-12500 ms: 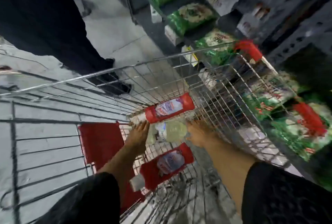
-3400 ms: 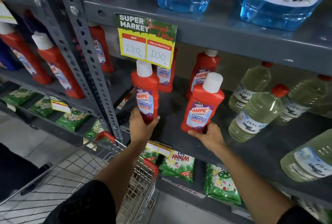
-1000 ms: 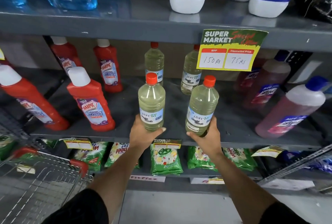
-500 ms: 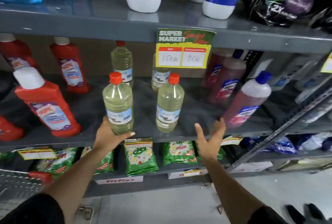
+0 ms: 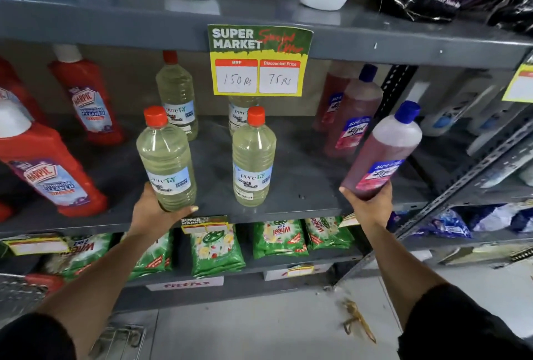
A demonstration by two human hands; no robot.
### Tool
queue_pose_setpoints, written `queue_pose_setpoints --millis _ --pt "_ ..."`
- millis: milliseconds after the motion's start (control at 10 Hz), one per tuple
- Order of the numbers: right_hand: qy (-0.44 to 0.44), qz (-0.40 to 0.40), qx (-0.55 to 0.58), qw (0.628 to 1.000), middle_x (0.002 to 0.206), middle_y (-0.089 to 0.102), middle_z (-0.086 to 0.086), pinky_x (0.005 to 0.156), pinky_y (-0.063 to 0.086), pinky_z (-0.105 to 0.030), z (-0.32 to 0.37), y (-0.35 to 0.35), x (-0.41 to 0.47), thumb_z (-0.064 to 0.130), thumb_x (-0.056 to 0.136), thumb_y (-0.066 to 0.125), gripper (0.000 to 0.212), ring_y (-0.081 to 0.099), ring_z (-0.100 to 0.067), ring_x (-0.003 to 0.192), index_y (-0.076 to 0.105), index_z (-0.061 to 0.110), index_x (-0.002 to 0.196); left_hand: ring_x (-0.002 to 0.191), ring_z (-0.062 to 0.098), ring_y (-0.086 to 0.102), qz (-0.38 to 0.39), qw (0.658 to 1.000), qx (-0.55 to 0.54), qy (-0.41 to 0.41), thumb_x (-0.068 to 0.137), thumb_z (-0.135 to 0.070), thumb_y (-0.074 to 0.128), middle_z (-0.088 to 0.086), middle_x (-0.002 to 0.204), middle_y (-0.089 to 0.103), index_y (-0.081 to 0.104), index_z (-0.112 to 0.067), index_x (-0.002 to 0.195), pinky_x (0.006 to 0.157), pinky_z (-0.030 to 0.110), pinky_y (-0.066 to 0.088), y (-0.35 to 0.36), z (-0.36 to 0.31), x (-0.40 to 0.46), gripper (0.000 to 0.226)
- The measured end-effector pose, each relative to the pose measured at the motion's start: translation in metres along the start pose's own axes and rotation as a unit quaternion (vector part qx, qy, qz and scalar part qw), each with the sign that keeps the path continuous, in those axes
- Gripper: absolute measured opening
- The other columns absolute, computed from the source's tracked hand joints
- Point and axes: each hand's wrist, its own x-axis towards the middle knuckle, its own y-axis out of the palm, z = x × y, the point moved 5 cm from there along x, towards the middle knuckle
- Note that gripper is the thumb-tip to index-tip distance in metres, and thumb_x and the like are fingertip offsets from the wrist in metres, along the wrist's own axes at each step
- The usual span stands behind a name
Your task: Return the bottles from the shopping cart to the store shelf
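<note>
My left hand (image 5: 157, 212) grips the base of a clear pale-yellow bottle with a red cap (image 5: 165, 160), held upright at the front edge of the grey middle shelf (image 5: 300, 195). A second identical bottle (image 5: 253, 157) stands free on the shelf to its right. My right hand (image 5: 367, 206) is closed around the bottom of a pink-red bottle with a blue cap (image 5: 382, 155), tilted to the right over the shelf. Only a corner of the shopping cart (image 5: 20, 290) shows at the lower left.
Red Harpic bottles (image 5: 47, 169) stand at the left, two more pale bottles (image 5: 177, 97) at the back, and more pink bottles (image 5: 353, 117) at the right. A yellow price tag (image 5: 258, 62) hangs from the upper shelf. Green detergent packets (image 5: 216, 247) fill the shelf below.
My right hand, open and empty half a second ago, now holds the pink-red bottle tilted off the shelf. The right pale bottle stands released. My left hand still grips its bottle.
</note>
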Motion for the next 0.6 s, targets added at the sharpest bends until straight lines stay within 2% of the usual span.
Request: queue_pose_setpoints --millis 200,300,500,600 --pt "0.001 0.008 -0.002 1.0 0.13 0.059 -0.009 0.096 0.044 -0.032 -0.004 0.001 0.004 0.033 0.056 0.092 0.099 0.058 -0.027 0.116 0.039 0.013 0.138 0.115 0.027 0.057 -0.002 1.0 0.007 -0.009 0.055 -0.031 0.092 0.005 0.126 0.06 0.039 -0.016 0.132 0.094 0.035 0.045 0.002 -0.003 -0.004 0.094" --pt "0.006 0.014 -0.001 1.0 0.129 0.058 -0.01 0.095 0.045 -0.034 -0.005 0.001 0.005 0.033 0.055 0.092 0.098 0.058 -0.027 0.116 0.04 0.012 0.135 0.117 0.027 0.056 0.0 1.0 0.012 -0.001 0.055 -0.029 0.092 0.004 0.127 0.059 0.033 -0.019 0.137 0.097 0.039 0.045 -0.001 -0.007 -0.005 0.102" --pt "0.013 0.043 0.011 0.999 0.124 0.058 -0.006 0.096 0.048 -0.034 -0.004 -0.001 0.01 0.028 0.054 0.094 0.094 0.058 -0.021 0.109 0.043 0.013 0.131 0.113 0.016 0.05 0.005 1.0 0.008 0.015 0.058 -0.026 0.091 -0.008 0.122 0.054 0.03 -0.025 0.139 0.102 0.04 0.041 -0.006 -0.009 -0.016 0.101" --pt "0.03 0.054 0.032 0.998 0.121 0.057 -0.008 0.097 0.05 -0.038 -0.009 -0.003 0.014 0.033 0.048 0.094 0.094 0.061 -0.022 0.106 0.046 0.013 0.126 0.122 0.017 0.049 0.018 1.0 0.015 0.015 0.061 -0.03 0.089 -0.007 0.13 0.054 0.028 -0.024 0.142 0.104 0.038 0.039 -0.01 -0.006 -0.018 0.103"
